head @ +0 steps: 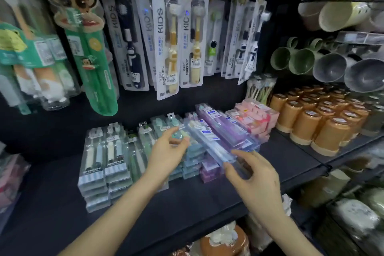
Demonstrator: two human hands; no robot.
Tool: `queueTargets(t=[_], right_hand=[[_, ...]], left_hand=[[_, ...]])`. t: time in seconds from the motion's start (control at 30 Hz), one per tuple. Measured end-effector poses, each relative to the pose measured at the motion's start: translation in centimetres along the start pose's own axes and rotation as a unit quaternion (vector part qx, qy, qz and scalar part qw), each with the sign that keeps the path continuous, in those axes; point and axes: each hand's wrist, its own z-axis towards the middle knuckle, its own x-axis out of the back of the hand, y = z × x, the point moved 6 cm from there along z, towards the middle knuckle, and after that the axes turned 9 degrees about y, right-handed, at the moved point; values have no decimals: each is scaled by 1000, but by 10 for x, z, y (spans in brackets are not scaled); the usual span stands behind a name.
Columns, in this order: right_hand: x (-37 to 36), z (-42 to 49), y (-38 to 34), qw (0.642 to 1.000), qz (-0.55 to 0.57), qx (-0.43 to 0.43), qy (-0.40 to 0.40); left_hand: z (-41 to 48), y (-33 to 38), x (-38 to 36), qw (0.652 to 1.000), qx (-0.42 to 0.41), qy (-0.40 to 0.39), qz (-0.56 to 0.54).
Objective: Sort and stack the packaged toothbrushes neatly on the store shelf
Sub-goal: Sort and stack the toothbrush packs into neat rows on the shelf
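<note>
Stacks of packaged toothbrushes lie on the dark shelf (62,189): a clear grey-white stack (104,164) at the left, a teal stack (192,153) in the middle, a purple stack (223,125) and a pink stack (252,119) to the right. A clear bluish toothbrush pack (209,144) lies slanted across the teal and purple stacks. My left hand (166,151) pinches its upper end between thumb and fingers. My right hand (252,176) holds its lower end with curled fingers.
Kids' toothbrush packs (166,33) hang on hooks above the shelf, with a green monkey-themed pack (91,48) at the left. Orange cups (324,122) fill the shelf to the right, green and grey mugs (311,62) above them. More goods sit on lower shelves.
</note>
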Motion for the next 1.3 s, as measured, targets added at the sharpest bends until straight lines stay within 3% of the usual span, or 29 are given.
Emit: queueTargets(t=[0.07, 0.13, 0.3, 0.57, 0.73, 0.87, 1.03, 1.17, 1.3], right_hand=[[15, 12, 13, 999, 12, -11, 43], [26, 27, 29, 997, -2, -13, 76], [19, 74, 75, 994, -64, -43, 81], [-35, 118, 111, 993, -112, -15, 18], [-58, 120, 124, 987, -144, 23, -65], [-44, 118, 112, 987, -155, 27, -27], [-32, 94, 31, 994, -27, 78, 70], [-63, 48, -46, 991, 64, 115, 5], [-106, -3, -118, 973, 140, 163, -87]], left_hand=[[2, 7, -1, 983, -111, 20, 146], [2, 14, -9, 957, -191, 13, 220], [11, 30, -53, 901, -287, -64, 318], [33, 41, -116, 840, -325, -140, 411], [36, 36, -120, 843, -343, -134, 393], [36, 38, -116, 845, -349, -133, 383], [20, 43, -60, 876, -351, -52, 327], [-10, 24, 39, 881, -347, 59, 315], [-40, -10, 152, 852, -314, 181, 379]])
